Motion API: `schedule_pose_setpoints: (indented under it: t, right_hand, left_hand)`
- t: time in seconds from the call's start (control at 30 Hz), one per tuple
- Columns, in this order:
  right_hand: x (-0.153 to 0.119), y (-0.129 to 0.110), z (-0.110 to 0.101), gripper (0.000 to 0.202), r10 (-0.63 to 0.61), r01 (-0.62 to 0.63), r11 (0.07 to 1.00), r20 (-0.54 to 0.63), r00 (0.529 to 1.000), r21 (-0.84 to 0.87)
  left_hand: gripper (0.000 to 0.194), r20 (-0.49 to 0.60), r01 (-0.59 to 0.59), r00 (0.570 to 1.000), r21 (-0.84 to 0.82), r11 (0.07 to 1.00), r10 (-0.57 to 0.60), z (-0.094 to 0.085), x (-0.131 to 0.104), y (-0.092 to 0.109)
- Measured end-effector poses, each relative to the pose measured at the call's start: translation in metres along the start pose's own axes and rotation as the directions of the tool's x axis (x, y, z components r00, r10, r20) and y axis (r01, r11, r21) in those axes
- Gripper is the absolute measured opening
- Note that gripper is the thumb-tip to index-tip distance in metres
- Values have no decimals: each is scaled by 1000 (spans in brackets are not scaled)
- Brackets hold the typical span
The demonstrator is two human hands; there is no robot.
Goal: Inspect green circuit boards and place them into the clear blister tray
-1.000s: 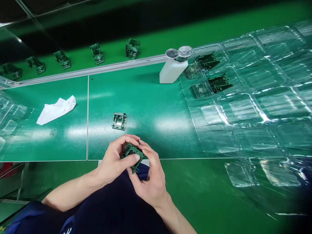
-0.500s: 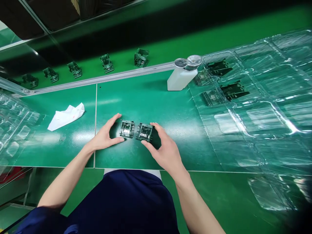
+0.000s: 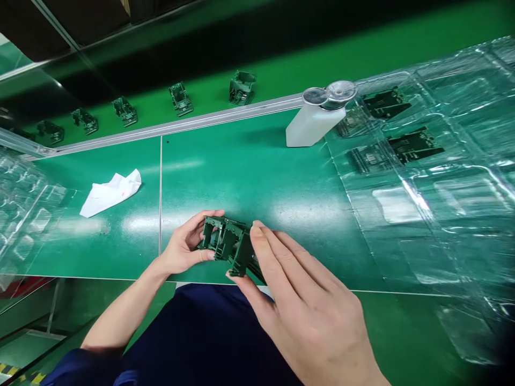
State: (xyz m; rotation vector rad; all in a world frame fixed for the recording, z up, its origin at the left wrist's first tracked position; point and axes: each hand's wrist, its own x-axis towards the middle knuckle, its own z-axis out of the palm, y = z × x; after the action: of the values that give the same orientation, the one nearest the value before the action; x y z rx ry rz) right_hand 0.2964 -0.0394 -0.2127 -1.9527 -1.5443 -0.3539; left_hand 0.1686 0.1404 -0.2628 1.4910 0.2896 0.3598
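Observation:
Two green circuit board assemblies are held side by side in front of my body, raised toward the camera. My left hand [image 3: 187, 244] grips the left circuit board assembly [image 3: 212, 236] between thumb and fingers. Wrapped round the edges of the right circuit board assembly [image 3: 240, 252] is my right hand [image 3: 306, 300], thumb below and fingers on its upper side. The two assemblies overlap in view, and I cannot tell whether they touch. My right fingers hide part of the right one.
A white pump bottle [image 3: 314, 126] stands near the back rail. Clear plastic trays [image 3: 406, 225] with several boards lie at right, more trays [image 3: 24, 214] at left. A white cloth [image 3: 110, 193] lies on the left bench. Several board assemblies [image 3: 181, 99] line the ledge behind the rail.
Both board assemblies have left the bench top and come up and toward me, now tilted. My hands have closed on them; the right hand is much nearer the camera.

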Motion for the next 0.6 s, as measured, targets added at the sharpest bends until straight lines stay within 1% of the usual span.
schedule_pose_setpoints:
  t: [0.1,0.17,0.2,0.27,0.3,0.33,0.37,0.4,0.43,0.47,0.5,0.53,0.57,0.6]
  right_hand:
    - [1,-4,-4,76,-18,18,1000,1,1000,-19]
    - [0,-5,-3,77,-12,12,1000,-4,1000,-12]
    - [-1,-5,-2,77,0,0,1000,-8,1000,0]
    - [-5,-4,4,79,32,-31,998,-32,999,57]
    - [-8,-3,8,79,62,-57,992,-47,997,112]
    - [-11,-1,13,79,105,-92,977,-62,993,192]
    - [-15,1,19,78,162,-133,945,-73,984,297]
    - [-19,4,25,76,224,-174,890,-71,972,421]
    - [-23,6,32,73,280,-207,809,-50,959,551]
    - [-27,8,38,70,324,-227,708,-21,946,669]
    - [-31,9,44,67,349,-232,599,10,937,766]
    - [-35,10,49,65,359,-227,496,40,932,838]
    - [-38,10,53,64,360,-219,406,65,931,887]
    - [-41,9,55,62,359,-210,337,81,930,918]
  left_hand:
    - [62,11,-14,1000,-13,1000,14,2,-3,3]
    - [61,19,-14,1000,17,1000,14,1,-6,6]
    - [60,17,-17,1000,62,998,16,0,-7,7]
    - [62,10,-68,998,233,970,67,-3,-9,13]
    - [66,16,-126,992,353,927,129,-4,-9,18]
    - [70,41,-201,977,480,854,207,-4,-10,23]
    - [76,90,-287,952,595,751,292,-4,-10,30]
    - [80,154,-365,919,683,633,364,-2,-10,38]
    - [83,216,-424,885,742,519,413,0,-10,46]
    - [85,266,-460,858,780,424,440,2,-10,55]
    - [85,305,-478,842,804,353,446,6,-11,63]
    - [84,329,-485,836,818,310,440,9,-12,70]
    - [84,345,-486,836,825,286,426,12,-13,76]
    - [83,356,-486,841,829,277,408,15,-14,80]
